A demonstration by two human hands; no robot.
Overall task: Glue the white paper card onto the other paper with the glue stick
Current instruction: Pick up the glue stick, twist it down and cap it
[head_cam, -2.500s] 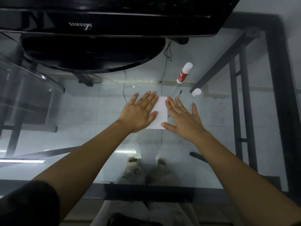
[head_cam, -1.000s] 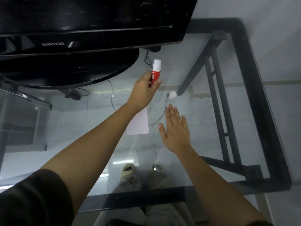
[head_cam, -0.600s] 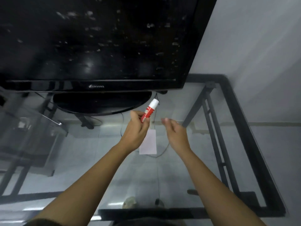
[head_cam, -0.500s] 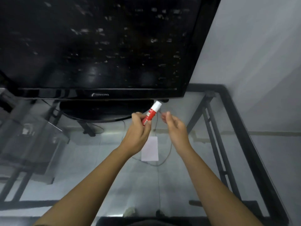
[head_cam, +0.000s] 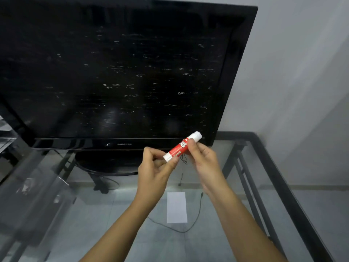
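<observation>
Both hands hold a red and white glue stick (head_cam: 179, 148) in the air, tilted, in front of the television's lower edge. My left hand (head_cam: 156, 167) pinches its lower white end. My right hand (head_cam: 204, 159) grips the upper part near the other white end. Below the hands, a white paper card (head_cam: 177, 207) lies flat on the glass table (head_cam: 94, 224). I cannot tell whether another sheet lies under the card. The glue stick's loose cap is not in view.
A large black Samsung television (head_cam: 120, 72) stands on its stand at the back of the table. The table's black metal frame (head_cam: 279, 186) runs along the right. A thin black cable (head_cam: 181, 231) curves under the glass near the card. A grey wall is at the right.
My left hand picked up the glue stick and lifted it. My right hand came up and took hold of its upper part. The view tilted up toward the television.
</observation>
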